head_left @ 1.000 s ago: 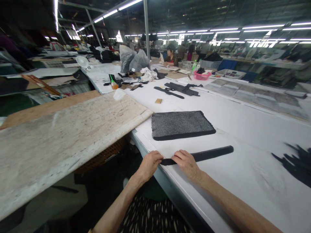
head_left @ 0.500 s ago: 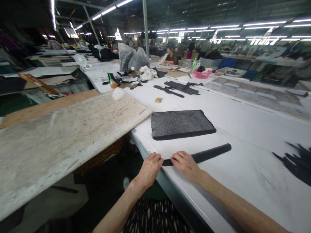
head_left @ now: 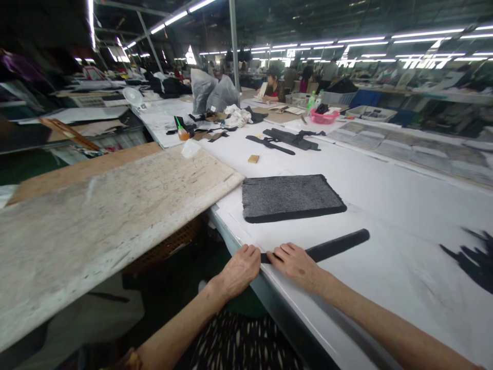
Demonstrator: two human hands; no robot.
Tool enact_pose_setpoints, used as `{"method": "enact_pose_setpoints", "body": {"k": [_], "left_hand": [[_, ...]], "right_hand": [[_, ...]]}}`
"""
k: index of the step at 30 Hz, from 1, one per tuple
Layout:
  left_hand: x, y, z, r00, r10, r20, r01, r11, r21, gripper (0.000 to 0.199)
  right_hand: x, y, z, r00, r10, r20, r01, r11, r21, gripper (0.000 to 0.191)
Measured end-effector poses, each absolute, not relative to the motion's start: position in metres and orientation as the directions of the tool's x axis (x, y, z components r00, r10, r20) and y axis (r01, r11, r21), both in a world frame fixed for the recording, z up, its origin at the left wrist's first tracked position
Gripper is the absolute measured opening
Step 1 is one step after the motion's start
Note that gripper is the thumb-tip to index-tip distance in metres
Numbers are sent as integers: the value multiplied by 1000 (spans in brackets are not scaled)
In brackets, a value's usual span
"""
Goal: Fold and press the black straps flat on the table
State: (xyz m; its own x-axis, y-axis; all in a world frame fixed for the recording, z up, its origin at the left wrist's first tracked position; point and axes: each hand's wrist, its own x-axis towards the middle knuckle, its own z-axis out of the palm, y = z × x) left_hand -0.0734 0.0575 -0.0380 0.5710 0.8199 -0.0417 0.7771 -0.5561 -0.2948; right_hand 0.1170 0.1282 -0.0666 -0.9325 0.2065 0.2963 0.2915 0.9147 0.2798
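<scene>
A long black strip (head_left: 339, 245) with a rounded far end lies slantwise near the edge of the white table (head_left: 400, 267). My left hand (head_left: 243, 264) is closed on its near end at the table edge, fingertips curled over it. Just to the right, my right hand (head_left: 295, 262) grips the same strip with bent fingers, a short black stretch showing between the hands. Both thumbs are mostly hidden. Beyond the strip lies a stack of dark grey, rough-faced pieces (head_left: 292, 198) with a black front edge.
A pale stained board (head_left: 127, 205) slants in from the left against the table. Farther back are a small tan block (head_left: 253, 159), black strips (head_left: 292, 139), a glue bottle (head_left: 182, 129) and a pink basket (head_left: 324, 116). More black strips (head_left: 472, 259) lie at right. A person (head_left: 272, 87) sits behind.
The view has shifted slightly, moving the scene a little to the right. My right hand has come slightly closer to my left along the strip; both still hold it.
</scene>
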Motion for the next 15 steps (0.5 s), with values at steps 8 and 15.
{"method": "enact_pose_setpoints", "body": {"k": [8, 15], "left_hand": [[-97, 41, -51, 430, 901, 51, 900, -425, -96, 46], [-100, 19, -77, 144, 973, 181, 960, -182, 212, 64]], "right_hand": [[111, 123, -52, -945, 257, 203, 310, 900, 306, 30], [121, 116, -67, -780, 110, 616, 360, 884, 298, 44]]}}
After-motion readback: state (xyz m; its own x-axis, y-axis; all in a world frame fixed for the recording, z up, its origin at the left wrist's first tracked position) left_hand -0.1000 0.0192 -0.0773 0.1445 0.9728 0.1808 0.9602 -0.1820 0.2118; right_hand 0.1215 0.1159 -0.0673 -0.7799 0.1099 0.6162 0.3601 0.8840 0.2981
